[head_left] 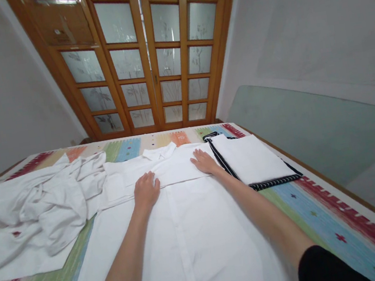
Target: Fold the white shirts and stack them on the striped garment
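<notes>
A white collared shirt point(200, 223) lies front up on a patterned cloth, its button placket running toward me. Its upper part forms a flat band across the far side, with a layered edge, and the collar point(159, 152) is at the far end. My left hand point(146, 190) rests palm down on the band's left half, fingers slightly bent and thumb apart. On the right half, near the shoulder, my right hand point(203, 161) lies flat with its fingers spread. Neither hand pinches the fabric.
Crumpled white clothing point(42, 209) lies on the left. At right sits a folded white item point(252, 159) over black, white-striped fabric point(274, 183). Beneath is a colourful striped cloth point(326, 223). Wooden glass-paned doors point(147, 57) stand beyond, with walls on both sides.
</notes>
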Demonstrator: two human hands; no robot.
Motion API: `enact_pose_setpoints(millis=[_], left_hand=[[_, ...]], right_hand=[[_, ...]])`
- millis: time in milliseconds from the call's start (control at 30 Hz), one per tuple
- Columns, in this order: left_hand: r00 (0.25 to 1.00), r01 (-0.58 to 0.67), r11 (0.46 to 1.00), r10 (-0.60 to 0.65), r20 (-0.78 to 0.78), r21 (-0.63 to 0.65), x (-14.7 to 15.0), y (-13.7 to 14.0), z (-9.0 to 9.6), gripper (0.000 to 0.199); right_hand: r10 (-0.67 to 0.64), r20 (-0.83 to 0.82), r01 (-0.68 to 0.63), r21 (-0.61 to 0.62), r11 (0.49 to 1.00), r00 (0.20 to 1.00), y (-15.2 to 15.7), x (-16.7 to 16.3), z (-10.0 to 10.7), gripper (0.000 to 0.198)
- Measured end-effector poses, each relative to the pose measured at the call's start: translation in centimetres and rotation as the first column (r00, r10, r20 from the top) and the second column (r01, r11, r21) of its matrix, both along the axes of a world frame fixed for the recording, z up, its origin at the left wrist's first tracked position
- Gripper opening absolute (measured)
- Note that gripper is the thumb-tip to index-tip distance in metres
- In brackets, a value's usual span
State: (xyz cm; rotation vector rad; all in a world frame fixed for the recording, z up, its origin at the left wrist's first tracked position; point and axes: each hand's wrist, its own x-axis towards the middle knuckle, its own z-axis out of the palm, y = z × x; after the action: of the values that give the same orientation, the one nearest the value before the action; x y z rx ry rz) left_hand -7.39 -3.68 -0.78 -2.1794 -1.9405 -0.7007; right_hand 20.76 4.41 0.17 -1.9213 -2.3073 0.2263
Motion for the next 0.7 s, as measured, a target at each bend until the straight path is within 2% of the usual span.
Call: enact_pose_setpoints(millis=[167,400,600,700], left_hand=[[1.000,-0.026,0.999,0.026,-0.009,-0.021,-0.1,0.1,-0.2,0.040],[0.998,-0.047,0.998,0.045,-0.041,-0.036,0.2,-0.1,0.3,0.045],[0.997,-0.059,0.998,0.058,-0.056,-0.021,0.4,-0.3,0.4,0.042],[0.996,-0.064,0.998,0.063,-0.066,-0.016,0.3,-0.2,0.2,0.043]], right_hand=[[-0.104,0.011,0.104,0.003,0.995,0.994,-0.1,2.0,-0.2,0.069],[-0.162,0.080,0.157,0.064,0.986,0.984,-0.9,1.4,-0.1,0.063],[-0.193,0.085,0.196,-0.031,0.980,0.978,0.0,0.5,0.5,0.063],[-0.235,0.046,0.236,-0.027,0.971,0.971,0.6,0.1,0.6,0.066]])
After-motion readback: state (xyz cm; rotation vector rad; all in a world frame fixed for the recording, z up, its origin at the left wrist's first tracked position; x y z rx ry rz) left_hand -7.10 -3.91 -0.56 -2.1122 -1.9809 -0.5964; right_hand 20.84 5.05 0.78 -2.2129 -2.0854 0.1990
